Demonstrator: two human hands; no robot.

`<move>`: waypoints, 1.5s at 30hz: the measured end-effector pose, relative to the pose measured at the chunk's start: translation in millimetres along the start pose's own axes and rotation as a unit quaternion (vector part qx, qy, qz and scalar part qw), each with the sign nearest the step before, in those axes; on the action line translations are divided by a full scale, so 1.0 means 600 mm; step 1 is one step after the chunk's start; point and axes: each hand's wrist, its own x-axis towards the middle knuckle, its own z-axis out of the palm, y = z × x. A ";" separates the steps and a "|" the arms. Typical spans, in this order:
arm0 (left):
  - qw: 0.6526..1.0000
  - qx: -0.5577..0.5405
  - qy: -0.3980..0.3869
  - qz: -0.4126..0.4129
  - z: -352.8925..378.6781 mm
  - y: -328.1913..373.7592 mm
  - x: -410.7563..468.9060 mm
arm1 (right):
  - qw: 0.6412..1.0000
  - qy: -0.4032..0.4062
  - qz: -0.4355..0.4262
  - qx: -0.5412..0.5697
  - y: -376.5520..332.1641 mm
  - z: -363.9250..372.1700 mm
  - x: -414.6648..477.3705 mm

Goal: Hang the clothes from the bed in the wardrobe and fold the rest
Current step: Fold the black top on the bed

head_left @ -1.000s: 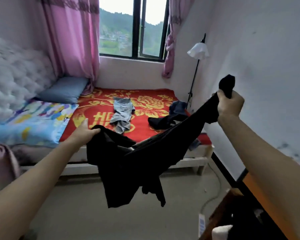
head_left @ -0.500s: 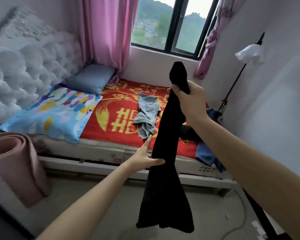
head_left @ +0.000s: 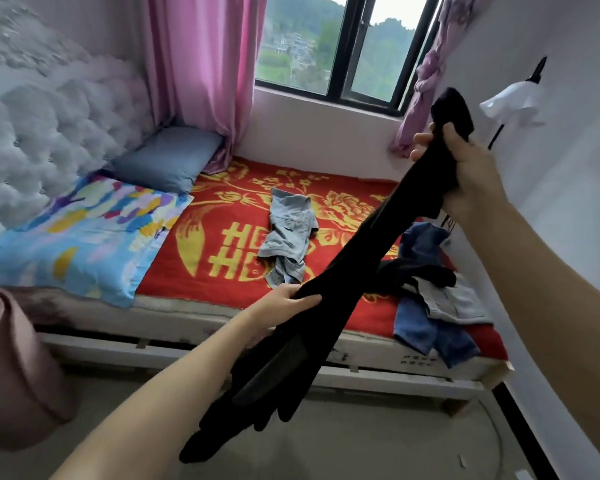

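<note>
The left hand (head_left: 284, 301), which half a second ago only touched the cloth with open fingers, now curls round the middle of the black garment (head_left: 347, 271); the tail hangs below it toward the floor. The garment, hanging straight then, is pulled on a slant up to the right hand (head_left: 465, 168), fisted round its bunched top. It is probably being straightened for folding or hanging. Beyond both hands, the bed (head_left: 187, 323) holds a grey garment (head_left: 288, 233) and a blue-and-dark heap (head_left: 426, 306).
</note>
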 end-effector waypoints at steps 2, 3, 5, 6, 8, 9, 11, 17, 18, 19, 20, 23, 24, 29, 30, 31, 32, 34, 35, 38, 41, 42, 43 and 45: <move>0.999 0.019 0.015 -0.022 -0.007 0.011 0.041 | 1.000 -0.003 0.007 0.009 0.006 -0.032 0.042; 0.999 0.030 0.027 -0.021 -0.017 0.016 0.063 | 1.000 0.003 0.005 0.012 0.007 -0.052 0.065; 0.997 0.034 0.073 0.002 -0.050 0.034 0.098 | 0.999 0.024 0.005 0.030 0.008 -0.095 0.109; 0.993 0.037 0.114 0.009 -0.076 0.044 0.107 | 0.998 0.038 0.012 0.039 0.012 -0.113 0.126; 0.976 0.068 0.203 0.034 -0.137 0.072 0.116 | 0.996 0.076 0.025 0.046 0.027 -0.142 0.156; 0.965 0.096 0.238 0.046 -0.162 0.085 0.123 | 0.994 0.099 0.029 0.036 0.037 -0.158 0.175; 0.944 0.152 0.288 0.060 -0.201 0.112 0.129 | 0.990 0.135 0.032 -0.024 0.063 -0.175 0.205; 0.917 0.227 0.316 0.085 -0.264 0.176 0.179 | 0.989 0.135 0.037 -0.058 0.127 -0.206 0.303; 0.916 0.231 0.317 0.087 -0.278 0.183 0.193 | 0.989 0.133 0.037 -0.052 0.135 -0.207 0.326; 0.916 0.234 0.315 0.087 -0.285 0.188 0.201 | 0.989 0.133 0.036 -0.054 0.139 -0.210 0.337; 0.916 0.234 0.313 0.086 -0.297 0.191 0.217 | 0.989 0.133 0.035 -0.058 0.148 -0.211 0.358; 0.924 0.227 0.295 0.087 -0.327 0.188 0.266 | 0.984 0.157 0.034 -0.078 0.182 -0.216 0.410; 0.929 0.223 0.283 0.085 -0.334 0.182 0.286 | 0.979 0.173 0.042 -0.098 0.198 -0.219 0.426; 0.943 0.281 0.168 0.054 -0.389 0.145 0.413 | 0.916 0.307 0.097 -0.240 0.303 -0.225 0.518; 0.947 0.284 0.142 0.046 -0.407 0.135 0.439 | 0.909 0.294 0.085 -0.284 0.323 -0.216 0.536; 0.952 0.278 0.120 0.037 -0.428 0.124 0.464 | 0.904 0.259 0.077 -0.331 0.345 -0.203 0.554; 0.957 0.272 0.101 0.029 -0.442 0.114 0.484 | 0.905 0.204 0.068 -0.368 0.362 -0.185 0.563; 0.963 0.262 0.058 0.008 -0.476 0.091 0.528 | 0.912 0.045 0.083 -0.399 0.413 -0.135 0.580; 0.963 0.267 0.035 -0.004 -0.486 0.082 0.545 | 0.905 -0.037 0.103 -0.410 0.441 -0.109 0.582; 0.961 0.271 -0.040 -0.035 -0.523 0.059 0.599 | 0.887 -0.187 0.177 -0.383 0.524 -0.043 0.600; 0.965 0.250 -0.067 -0.047 -0.557 0.049 0.634 | 0.882 -0.264 0.257 -0.294 0.581 -0.015 0.617; 0.965 0.245 -0.077 -0.047 -0.567 0.044 0.643 | 0.877 -0.286 0.264 -0.281 0.595 -0.010 0.620; 0.965 0.244 -0.087 -0.046 -0.572 0.041 0.648 | 0.877 -0.296 0.264 -0.270 0.605 -0.004 0.621; 0.964 0.240 -0.108 -0.046 -0.582 0.035 0.658 | 0.893 -0.260 0.239 -0.278 0.619 0.006 0.628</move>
